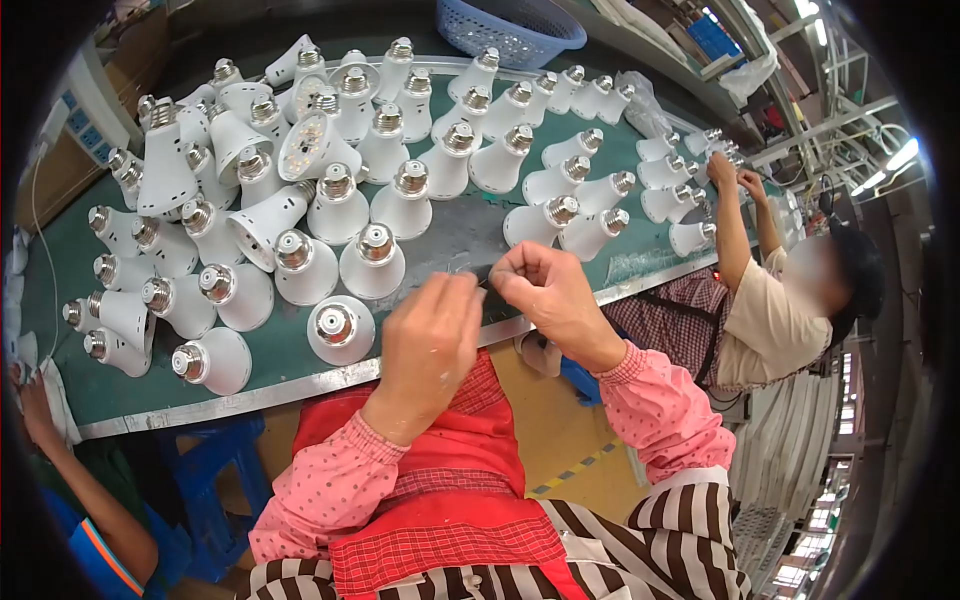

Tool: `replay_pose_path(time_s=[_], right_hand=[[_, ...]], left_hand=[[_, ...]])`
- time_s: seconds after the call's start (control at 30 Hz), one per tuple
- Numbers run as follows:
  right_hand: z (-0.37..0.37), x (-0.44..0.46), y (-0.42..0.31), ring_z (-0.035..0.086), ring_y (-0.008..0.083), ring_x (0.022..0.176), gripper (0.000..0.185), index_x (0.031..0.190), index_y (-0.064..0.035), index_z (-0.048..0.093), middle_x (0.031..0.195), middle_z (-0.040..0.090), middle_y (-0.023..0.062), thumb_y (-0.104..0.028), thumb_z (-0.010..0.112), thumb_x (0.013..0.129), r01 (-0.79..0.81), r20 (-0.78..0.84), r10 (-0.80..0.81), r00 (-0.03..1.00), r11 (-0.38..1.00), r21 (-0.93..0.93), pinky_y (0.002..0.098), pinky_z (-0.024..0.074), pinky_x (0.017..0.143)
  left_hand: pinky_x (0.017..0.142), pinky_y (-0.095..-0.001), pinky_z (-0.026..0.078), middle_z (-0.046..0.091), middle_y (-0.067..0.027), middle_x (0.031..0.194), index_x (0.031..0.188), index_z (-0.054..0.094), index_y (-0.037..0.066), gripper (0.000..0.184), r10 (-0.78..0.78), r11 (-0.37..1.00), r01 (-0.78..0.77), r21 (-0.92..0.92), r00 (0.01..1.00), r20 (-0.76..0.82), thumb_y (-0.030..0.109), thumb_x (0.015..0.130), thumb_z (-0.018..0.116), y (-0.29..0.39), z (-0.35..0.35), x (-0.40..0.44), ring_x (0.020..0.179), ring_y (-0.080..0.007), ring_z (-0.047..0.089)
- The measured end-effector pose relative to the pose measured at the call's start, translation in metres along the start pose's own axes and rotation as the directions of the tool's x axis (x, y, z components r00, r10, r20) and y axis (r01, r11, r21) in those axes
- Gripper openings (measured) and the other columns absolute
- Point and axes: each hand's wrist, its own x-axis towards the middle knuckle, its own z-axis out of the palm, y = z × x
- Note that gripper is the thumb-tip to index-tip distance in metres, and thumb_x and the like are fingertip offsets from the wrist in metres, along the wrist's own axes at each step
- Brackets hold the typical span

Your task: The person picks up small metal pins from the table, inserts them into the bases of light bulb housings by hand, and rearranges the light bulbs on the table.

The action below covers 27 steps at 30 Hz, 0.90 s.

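My left hand (433, 335) is over the table's front edge, its fingers closed together around something too small to make out. Close to its right, my right hand (545, 290) pinches with thumb and forefinger; whatever lies between them is too small to name. Just behind and left of my hands, a white bulb housing (373, 262) with a silver screw cap stands upright on the green tabletop (270, 345). Another housing (340, 330) stands near the front edge, left of my left hand. Several more (500, 160) stand behind my hands.
A blue basket (510, 30) is at the back. Many housings crowd the left side, some tilted, one showing its board (312, 145). At the right a co-worker (770, 310) handles bulbs; another person's arm (90, 500) is at the left, near a blue stool (215, 490).
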Motion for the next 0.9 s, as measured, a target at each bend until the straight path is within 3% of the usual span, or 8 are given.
replay_pose_path(time_s=[0.1,0.13,0.2,0.3,0.5,0.6,0.8,0.9], right_hand=[[-0.005,-0.002,0.009,0.056,0.0054,0.075,0.01,0.1,0.0019,0.068,0.087,0.066,-0.002,-0.007,0.071,0.096,0.113,-0.038,-0.118,0.992,0.986,-0.125,0.0261,0.0468,0.064],[-0.005,-0.001,0.011,0.058,0.0084,0.074,0.009,0.1,0.0009,0.069,0.085,0.065,-0.0001,-0.006,0.072,0.095,0.236,-0.024,-0.251,0.968,0.937,-0.258,0.0278,0.0475,0.063],[-0.006,-0.001,0.011,0.062,0.0143,0.07,0.008,0.1,-0.0012,0.069,0.082,0.064,0.0039,-0.004,0.073,0.093,0.448,0.053,-0.491,0.87,0.74,-0.501,0.0311,0.0488,0.06],[-0.001,0.014,0.017,0.066,0.0265,0.069,0.011,0.1,-0.0035,0.069,0.085,0.062,0.0101,-0.005,0.074,0.09,0.613,0.184,-0.686,0.704,0.456,-0.645,0.0373,0.0511,0.059],[0.006,0.04,0.009,0.065,0.0301,0.082,0.019,0.096,-0.0029,0.061,0.094,0.058,0.0115,-0.005,0.073,0.082,0.658,0.504,-0.596,0.625,0.055,-0.751,0.041,0.053,0.064],[0.008,0.046,0.002,0.063,0.0302,0.087,0.022,0.095,-0.0038,0.059,0.093,0.057,0.012,-0.003,0.072,0.077,0.68,0.555,-0.569,0.607,0.011,-0.733,0.0409,0.0534,0.067],[0.002,0.031,-0.01,0.063,0.0297,0.083,0.021,0.09,-0.0028,0.055,0.09,0.055,0.0118,-0.007,0.069,0.075,0.676,0.471,-0.63,0.617,0.12,-0.727,0.0413,0.0533,0.066],[0.002,0.017,-0.022,0.063,0.0295,0.082,0.021,0.091,-0.0033,0.056,0.089,0.054,0.0115,-0.008,0.068,0.075,0.704,0.528,-0.635,0.563,0.034,-0.71,0.0411,0.053,0.066]], left_hand=[[0.06,-0.0374,0.05,0.062,-0.0119,0.08,0.104,0.069,0.001,0.018,-0.007,1.0,0.008,0.009,0.997,-0.081,-0.007,0.088,0.073,-0.001,-0.013,-0.002,0.066,-0.0283,0.062],[0.059,-0.0374,0.05,0.062,-0.0119,0.08,0.104,0.069,0.001,0.019,0.013,1.0,-0.011,0.016,0.997,-0.08,-0.007,0.087,0.074,-0.002,-0.016,-0.006,0.066,-0.0282,0.062],[0.058,-0.0375,0.049,0.062,-0.0119,0.079,0.104,0.069,0.001,0.021,0.053,0.998,-0.051,0.026,0.996,-0.078,-0.008,0.086,0.075,-0.001,-0.021,-0.017,0.064,-0.028,0.062],[0.057,-0.0367,0.049,0.063,-0.0114,0.079,0.104,0.069,0.0,0.023,0.051,0.999,-0.051,0.015,0.999,-0.014,-0.01,0.084,0.075,0.003,-0.024,-0.03,0.062,-0.0267,0.062],[0.059,-0.0388,0.05,0.063,-0.0115,0.081,0.104,0.069,0.0,0.022,0.063,0.998,-0.063,-0.016,0.998,0.007,-0.007,0.084,0.075,0.002,-0.026,-0.033,0.066,-0.0279,0.064],[0.062,-0.0402,0.052,0.063,-0.0118,0.084,0.104,0.069,0.0,0.02,0.055,0.998,-0.055,0.005,0.998,0.032,-0.003,0.085,0.075,0.0,-0.032,-0.033,0.07,-0.0303,0.065],[0.062,-0.0443,0.05,0.062,-0.0139,0.086,0.111,0.067,0.0,0.023,0.003,0.998,0.0,0.06,0.999,-0.048,-0.003,0.088,0.073,-0.001,-0.021,-0.013,0.071,-0.0368,0.064],[0.064,-0.0466,0.051,0.062,-0.0149,0.087,0.111,0.066,0.0,0.023,0.003,0.999,-0.002,0.053,1.0,-0.021,-0.002,0.089,0.071,0.0,-0.013,0.001,0.074,-0.0396,0.064]])
